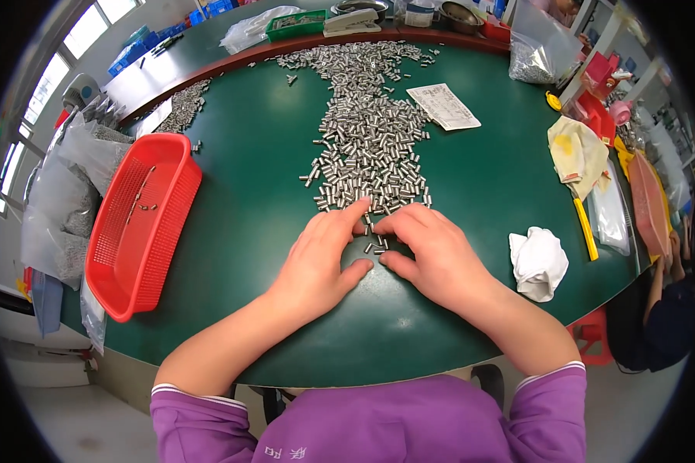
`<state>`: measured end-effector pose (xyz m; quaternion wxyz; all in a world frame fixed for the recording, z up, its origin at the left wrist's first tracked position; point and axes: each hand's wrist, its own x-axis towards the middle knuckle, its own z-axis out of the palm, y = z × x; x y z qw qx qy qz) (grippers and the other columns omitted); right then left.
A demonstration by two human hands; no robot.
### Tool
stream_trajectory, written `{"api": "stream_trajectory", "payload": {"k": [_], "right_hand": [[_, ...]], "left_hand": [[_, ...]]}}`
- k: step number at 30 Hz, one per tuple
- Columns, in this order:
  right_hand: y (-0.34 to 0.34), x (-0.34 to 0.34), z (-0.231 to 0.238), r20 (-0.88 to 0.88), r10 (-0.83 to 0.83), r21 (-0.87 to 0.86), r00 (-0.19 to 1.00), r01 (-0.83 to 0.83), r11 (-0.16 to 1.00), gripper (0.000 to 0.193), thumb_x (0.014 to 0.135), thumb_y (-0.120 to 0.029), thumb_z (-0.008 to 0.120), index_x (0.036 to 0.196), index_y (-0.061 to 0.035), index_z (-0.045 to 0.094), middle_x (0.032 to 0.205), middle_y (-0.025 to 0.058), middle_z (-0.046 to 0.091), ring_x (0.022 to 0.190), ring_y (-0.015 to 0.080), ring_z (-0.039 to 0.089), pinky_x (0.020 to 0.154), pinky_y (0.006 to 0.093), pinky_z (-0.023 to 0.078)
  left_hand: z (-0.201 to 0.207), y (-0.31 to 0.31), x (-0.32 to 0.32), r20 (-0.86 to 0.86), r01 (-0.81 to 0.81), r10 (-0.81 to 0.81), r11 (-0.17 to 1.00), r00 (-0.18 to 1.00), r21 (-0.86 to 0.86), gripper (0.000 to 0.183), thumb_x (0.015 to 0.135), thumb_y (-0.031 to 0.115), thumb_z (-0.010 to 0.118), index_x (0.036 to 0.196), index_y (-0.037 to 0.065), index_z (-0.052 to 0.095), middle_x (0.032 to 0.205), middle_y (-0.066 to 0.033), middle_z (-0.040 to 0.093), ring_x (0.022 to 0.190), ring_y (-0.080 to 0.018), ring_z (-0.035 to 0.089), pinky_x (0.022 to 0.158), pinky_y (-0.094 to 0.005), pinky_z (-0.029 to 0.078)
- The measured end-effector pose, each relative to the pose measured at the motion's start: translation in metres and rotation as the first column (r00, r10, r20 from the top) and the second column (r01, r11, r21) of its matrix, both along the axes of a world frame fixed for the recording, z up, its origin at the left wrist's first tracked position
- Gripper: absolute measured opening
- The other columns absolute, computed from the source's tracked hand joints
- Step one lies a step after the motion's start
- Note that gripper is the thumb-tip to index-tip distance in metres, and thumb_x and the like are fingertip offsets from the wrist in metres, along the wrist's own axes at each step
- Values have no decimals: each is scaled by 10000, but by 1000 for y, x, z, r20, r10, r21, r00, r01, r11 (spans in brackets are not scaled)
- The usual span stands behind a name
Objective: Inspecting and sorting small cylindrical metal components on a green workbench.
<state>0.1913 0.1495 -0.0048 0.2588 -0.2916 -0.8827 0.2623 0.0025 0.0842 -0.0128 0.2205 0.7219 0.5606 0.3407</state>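
Note:
A long pile of small silvery metal cylinders (371, 154) runs down the middle of the green table (262, 131). At its near end, my left hand (320, 255) rests with fingers stretched toward the pile and thumb spread away. Opposite it, my right hand (436, 251) has bent fingers at the pile's edge, its thumb apart from them. A few loose cylinders (377, 248) lie on the table in the gap between my two hands. Neither hand visibly grips a piece, though the fingertips partly hide the nearest cylinders.
A red plastic basket (143, 231) with a few pieces inside stands at left, beside bags of parts (62, 224). To the right lie a crumpled white cloth (538, 264), a yellow-handled tool (584, 224) and a printed card (444, 106). Another person (656, 309) is at far right.

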Motion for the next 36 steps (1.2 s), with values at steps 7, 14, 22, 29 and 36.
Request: {"api": "stream_trajectory", "payload": {"k": [7, 14, 22, 29, 36], "right_hand": [[0, 5, 1, 94, 23, 29, 995, -26, 999, 219, 763, -81, 694, 956, -40, 600, 926, 108, 575, 907, 329, 569, 794, 423, 479], [0, 7, 4, 70, 44, 76, 997, -49, 996, 154, 774, -78, 687, 906, -55, 611, 881, 92, 576, 856, 307, 576, 761, 405, 484], [4, 13, 9, 129, 6, 78, 992, -16, 997, 121, 760, -80, 701, 842, -57, 614, 827, 80, 583, 820, 286, 586, 734, 394, 483], [2, 11, 11, 146, 151, -73, 978, -142, 987, 125, 784, -116, 681, 858, -65, 594, 832, 97, 586, 840, 320, 588, 740, 422, 486], [3, 12, 11, 141, 88, -72, 986, -78, 994, 133, 777, -115, 689, 864, -65, 603, 836, 98, 604, 851, 322, 596, 741, 422, 492]], "left_hand": [[-6, -1, -5, 3, 62, -62, 998, 998, -16, 684, 756, 11, 708, 1375, 66, 423, 982, -79, 583, 935, -246, 559, 838, -358, 480], [-6, -3, 0, 32, 77, -76, 997, 997, -14, 656, 763, -11, 703, 1361, 80, 450, 979, -61, 607, 901, -214, 573, 800, -332, 500], [-7, 0, -2, -30, 145, -144, 987, 989, 68, 653, 764, -30, 686, 1364, 77, 449, 971, -61, 615, 897, -226, 580, 806, -348, 504], [-2, -7, 0, 14, 98, -98, 993, 995, -64, 708, 762, -47, 676, 1402, 82, 401, 953, -68, 607, 904, -228, 585, 815, -347, 506], [-3, -6, 1, -3, 146, -146, 989, 989, 1, 730, 756, -50, 679, 1413, 88, 390, 984, -69, 610, 897, -225, 585, 814, -342, 508]]}}
